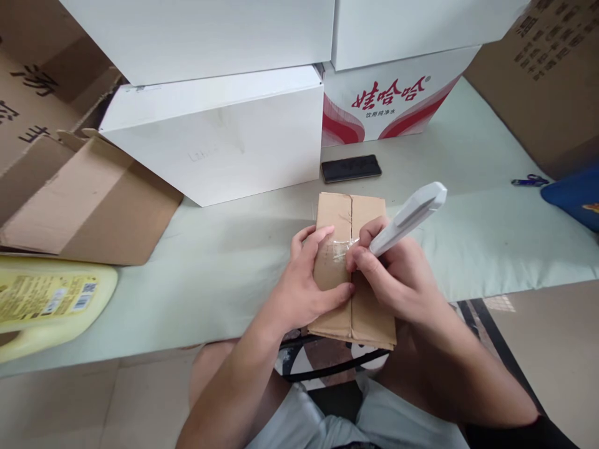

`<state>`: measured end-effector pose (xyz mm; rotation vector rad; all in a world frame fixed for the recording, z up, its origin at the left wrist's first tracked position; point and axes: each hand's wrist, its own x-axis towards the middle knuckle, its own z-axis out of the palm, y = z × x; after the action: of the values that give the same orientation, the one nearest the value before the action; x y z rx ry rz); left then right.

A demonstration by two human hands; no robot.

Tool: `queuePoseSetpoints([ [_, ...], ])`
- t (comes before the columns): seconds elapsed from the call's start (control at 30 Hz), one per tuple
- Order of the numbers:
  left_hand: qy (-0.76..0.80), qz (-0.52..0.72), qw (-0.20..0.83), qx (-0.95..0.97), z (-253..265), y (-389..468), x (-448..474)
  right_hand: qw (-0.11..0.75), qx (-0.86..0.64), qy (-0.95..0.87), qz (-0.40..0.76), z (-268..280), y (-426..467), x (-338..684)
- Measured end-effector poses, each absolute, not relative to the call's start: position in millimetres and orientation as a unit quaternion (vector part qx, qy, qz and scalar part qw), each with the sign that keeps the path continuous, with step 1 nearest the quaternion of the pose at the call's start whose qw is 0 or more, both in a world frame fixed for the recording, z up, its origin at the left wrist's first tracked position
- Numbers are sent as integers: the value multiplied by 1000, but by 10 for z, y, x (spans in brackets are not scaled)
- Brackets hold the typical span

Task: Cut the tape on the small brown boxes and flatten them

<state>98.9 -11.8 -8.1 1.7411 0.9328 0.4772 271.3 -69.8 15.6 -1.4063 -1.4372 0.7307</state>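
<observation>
A small brown cardboard box [374, 312] lies on the pale green cloth, its near end overhanging the front edge. Along its top runs a centre seam, crossed by a wrinkled strip of clear tape [340, 249]. My left hand [306, 280] grips the box from the left, with thumb and forefinger spread over the top and other fingers at the side. In my right hand [397, 268] is a white utility knife [407, 218], its handle slanting up to the right. The fingers hide its lower end, close to the tape and seam.
A dark phone [350, 168] lies beyond the box. White cartons [262, 137] are stacked behind. At left stand an open brown carton [93, 199] and a yellow jug [56, 305]. Small scissors [531, 181] and a blue package [575, 196] sit at right, near the table's edge.
</observation>
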Motion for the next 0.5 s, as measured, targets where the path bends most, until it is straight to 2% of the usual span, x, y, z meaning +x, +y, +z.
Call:
queuePoseSetpoints([
  [0.5,381,209,531,727,-106,-118,980,474,-583,-600,275,138,-684,2695],
])
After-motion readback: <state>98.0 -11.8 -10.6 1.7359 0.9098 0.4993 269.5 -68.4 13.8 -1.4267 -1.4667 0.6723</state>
